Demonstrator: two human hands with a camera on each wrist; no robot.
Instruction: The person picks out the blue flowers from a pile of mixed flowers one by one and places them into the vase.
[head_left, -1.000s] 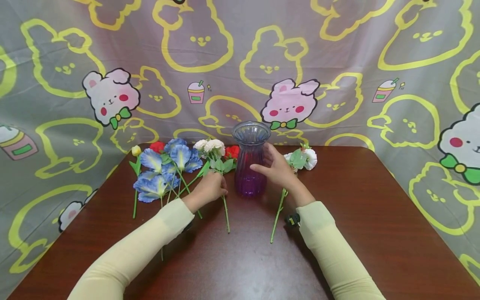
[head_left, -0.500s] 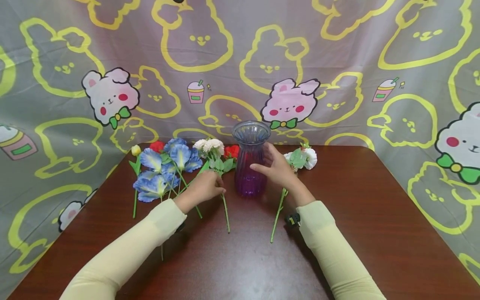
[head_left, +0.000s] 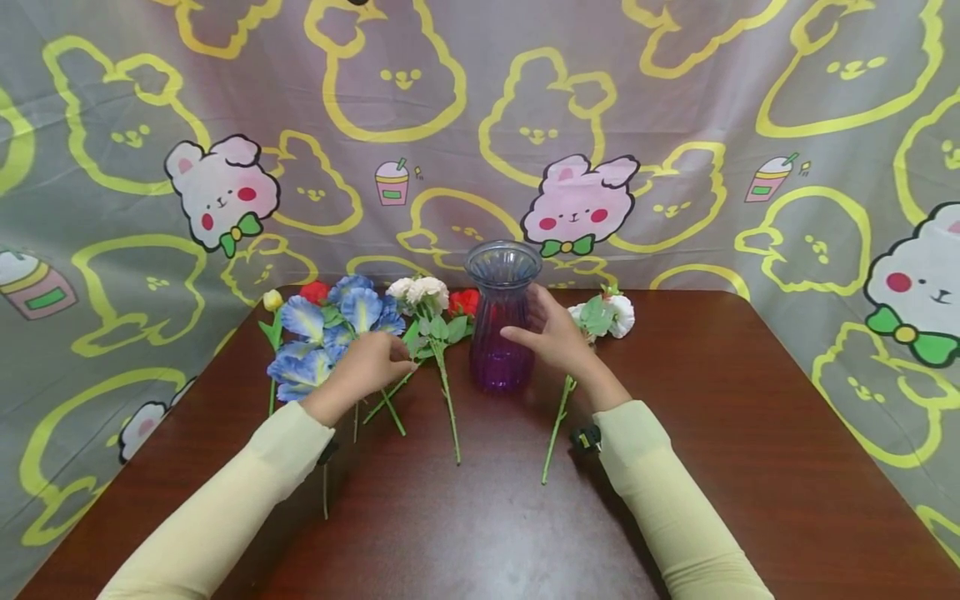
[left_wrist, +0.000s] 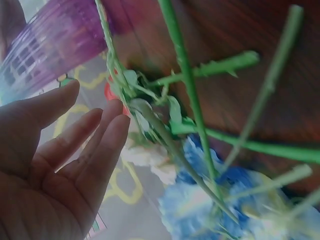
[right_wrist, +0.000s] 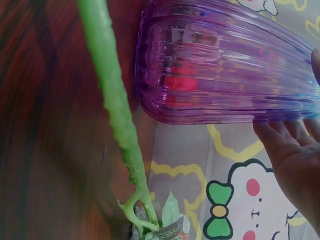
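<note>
A ribbed glass vase [head_left: 501, 333], grey-blue at the rim and purple below, stands upright on the table. My right hand [head_left: 558, 333] holds its right side, thumb in front; the right wrist view shows fingers [right_wrist: 285, 132] along the glass. My left hand [head_left: 367, 367] hovers over the blue flowers [head_left: 303, 367], hiding some of their stems. In the left wrist view its fingers [left_wrist: 100, 155] are extended with nothing between them, close to several green stems [left_wrist: 190, 90]. Just right of that hand lies a white artificial flower [head_left: 427, 296] with green leaves, its stem pointing toward me.
Another white flower [head_left: 618, 317] lies right of the vase, partly behind the right hand. Red flowers [head_left: 463, 302] show beside the vase, and a yellow tulip [head_left: 272, 300] lies at the far left. A patterned cloth [head_left: 450, 125] hangs behind the brown table [head_left: 750, 433].
My left hand has moved left, off the white flower's stem and over toward the blue flowers. The white flower stays lying in place. My right hand and the vase have not moved.
</note>
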